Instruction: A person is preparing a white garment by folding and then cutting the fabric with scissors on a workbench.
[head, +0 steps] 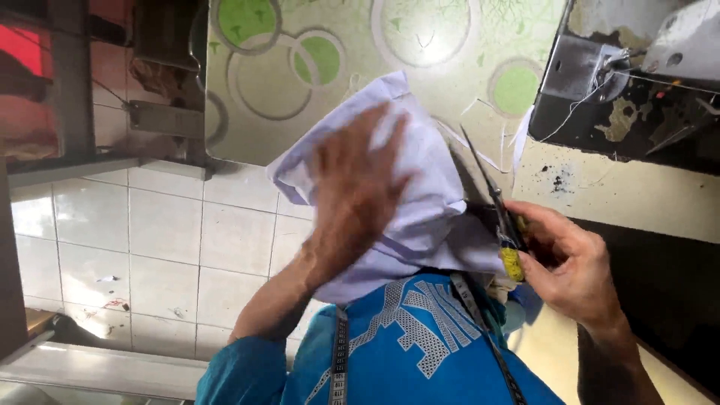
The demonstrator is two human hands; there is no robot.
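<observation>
The bench, covered in a green-circled sheet, lies beyond both hands. On it the left hand presses flat, fingers spread, on a pale lilac cloth piece. Just beside the cloth, the right hand grips yellow-handled thread snips.

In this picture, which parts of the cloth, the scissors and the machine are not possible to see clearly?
Head view, the only one:
- White cloth: its middle is covered by the left hand, which is blurred by motion.
- Scissors: the handles are hidden inside the right hand; blades open or closed is too thin to tell.
- Sewing machine: cut off by the top and right edges.
- Tape measure: its ends leave the bottom edge.
</observation>
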